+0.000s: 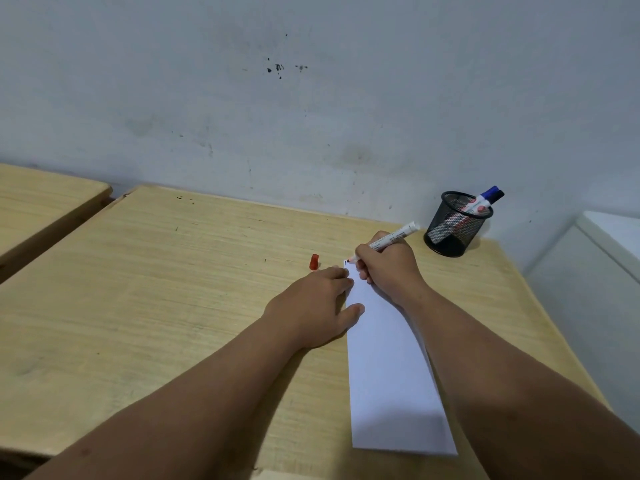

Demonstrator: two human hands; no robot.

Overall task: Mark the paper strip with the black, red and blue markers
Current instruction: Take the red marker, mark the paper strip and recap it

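Note:
A long white paper strip (391, 368) lies on the wooden table (156, 289), running from near me toward the wall. My right hand (388, 265) grips the red marker (391, 239), whose red tip touches the strip's far left corner, beside a small dark mark. My left hand (315, 306) lies flat, fingers and thumb pressing the strip's left edge. The marker's red cap (314, 262) rests on the table just beyond my left fingers. The blue marker (486, 197) and the black marker (498, 195) stand in a black mesh cup (453, 226).
The mesh cup stands at the table's far right corner by the grey wall. A second wooden table (45, 202) adjoins on the left with a gap between. A white cabinet (595, 271) is beyond the right edge.

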